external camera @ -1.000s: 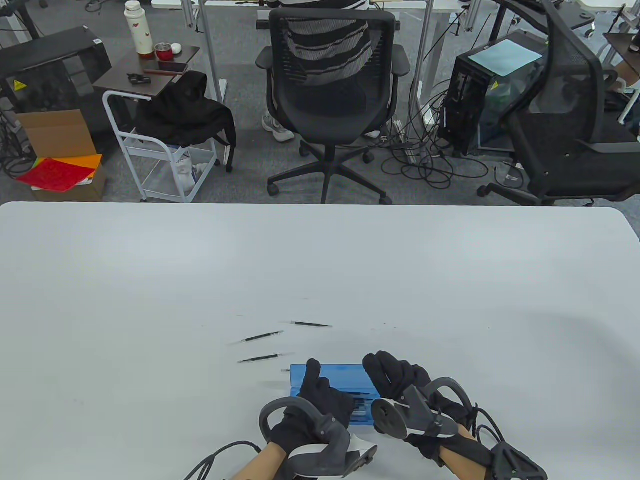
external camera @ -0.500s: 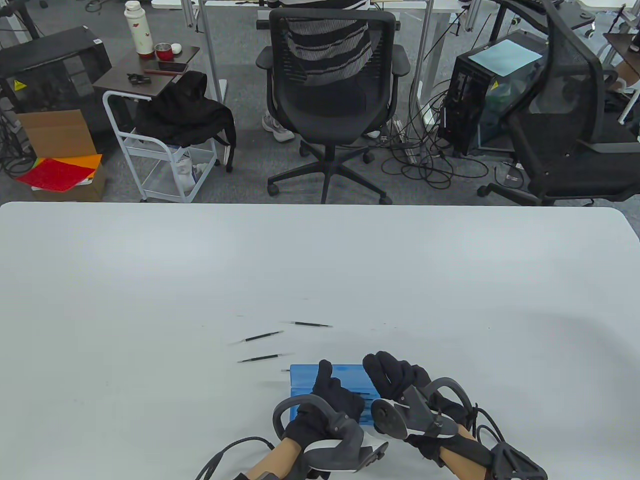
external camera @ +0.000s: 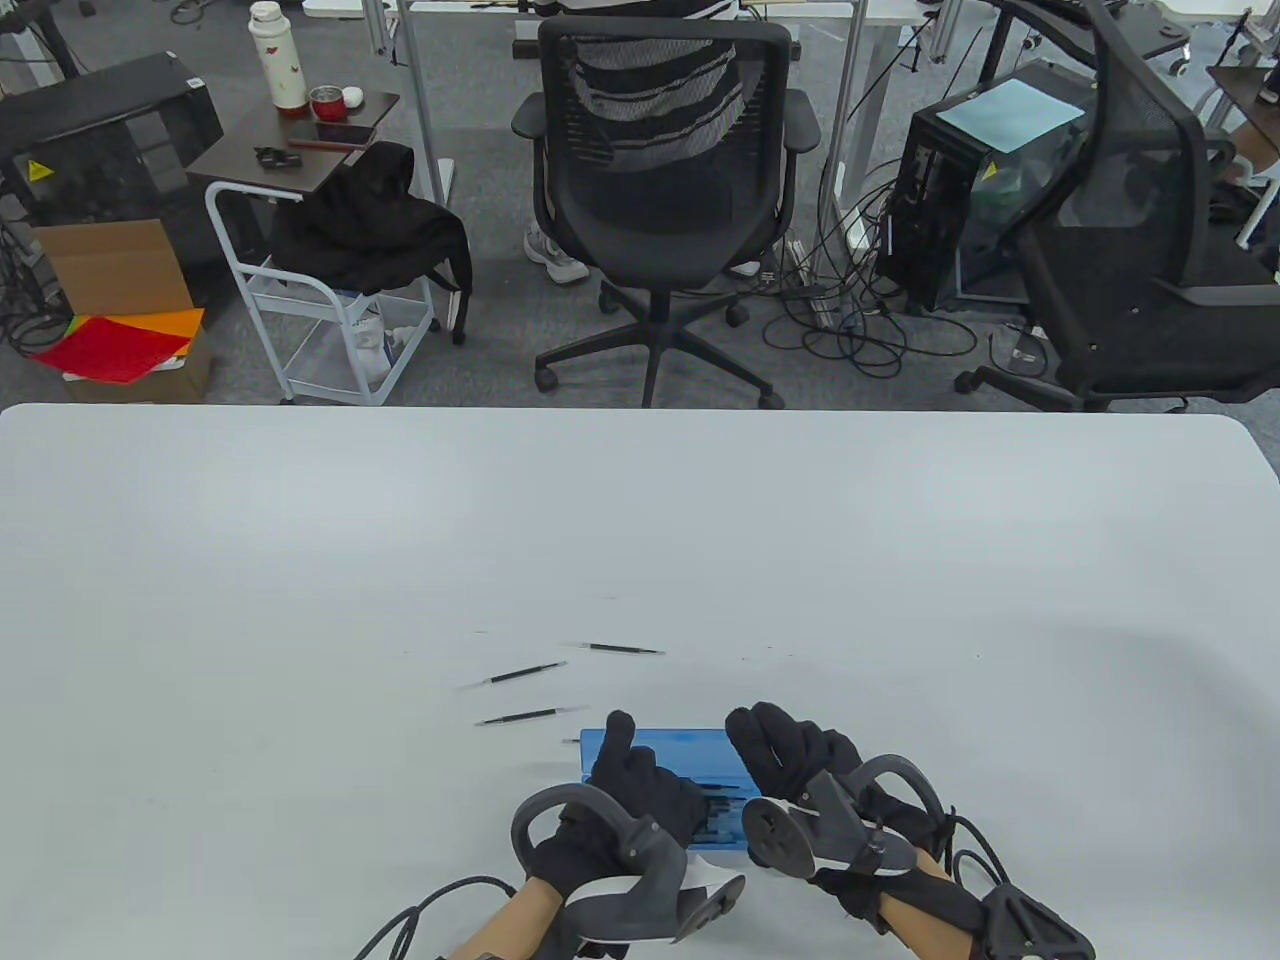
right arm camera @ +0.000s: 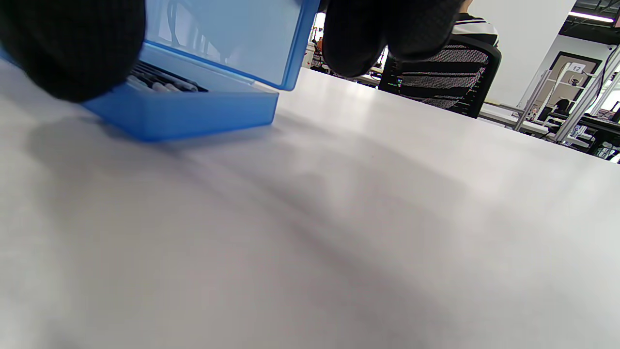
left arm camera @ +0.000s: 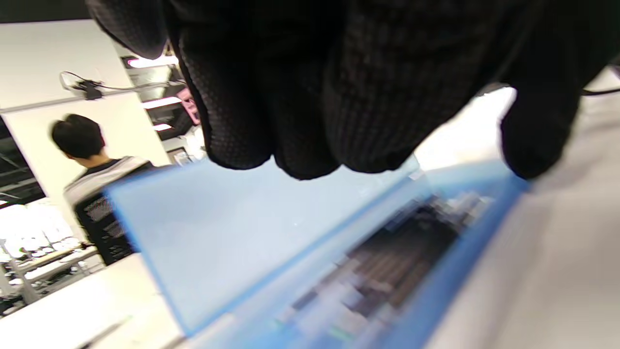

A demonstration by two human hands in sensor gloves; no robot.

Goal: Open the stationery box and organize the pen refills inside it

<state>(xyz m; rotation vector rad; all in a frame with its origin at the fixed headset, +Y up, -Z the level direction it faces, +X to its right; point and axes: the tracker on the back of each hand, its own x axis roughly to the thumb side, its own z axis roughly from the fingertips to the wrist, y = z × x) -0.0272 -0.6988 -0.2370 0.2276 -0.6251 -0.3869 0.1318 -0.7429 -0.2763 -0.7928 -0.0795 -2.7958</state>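
From the table view I see the blue stationery box near the table's front edge, my left hand and right hand on it, three pen refills lying loose beside it. My left wrist view shows curled fingers above the raised lid; whether they grip I cannot tell; my right wrist view shows the thumb and fingers pinching the box, refills inside.

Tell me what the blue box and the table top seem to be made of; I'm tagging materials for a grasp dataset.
Blue box: likely translucent plastic, smooth; the chair and room show dimly through its raised lid.
Table top: smooth, pale grey, faintly glossy, probably laminate; it carries soft reflections and shadows. The core is not visible.
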